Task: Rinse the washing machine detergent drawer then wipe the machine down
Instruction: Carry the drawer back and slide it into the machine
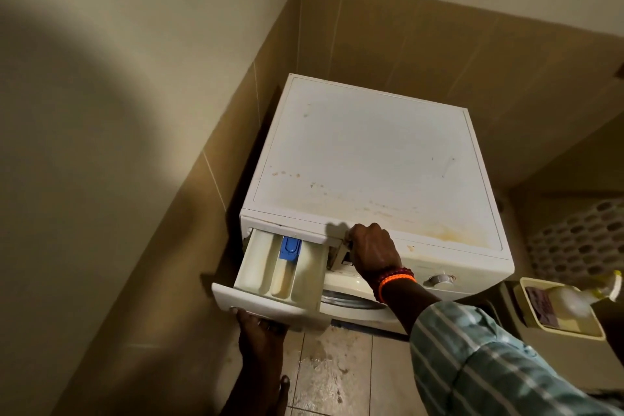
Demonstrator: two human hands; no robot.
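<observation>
Detergent drawer (282, 275) pulled far out at washing machine (371, 159) front-left corner. Left hand (260, 322) grips its front from under, supporting; right hand (371, 250) w/ fingers curled on the slot's right edge, prob. bracing.

Left hand (258, 322) grips the pulled-out detergent drawer (270, 275); right hand (373, 248) presses the washing machine (371, 159) front.

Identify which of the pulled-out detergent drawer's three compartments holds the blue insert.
The middle compartment of the detergent drawer: the blue insert sits at its back end; the compartments either side show only plain cream plastic.
</observation>
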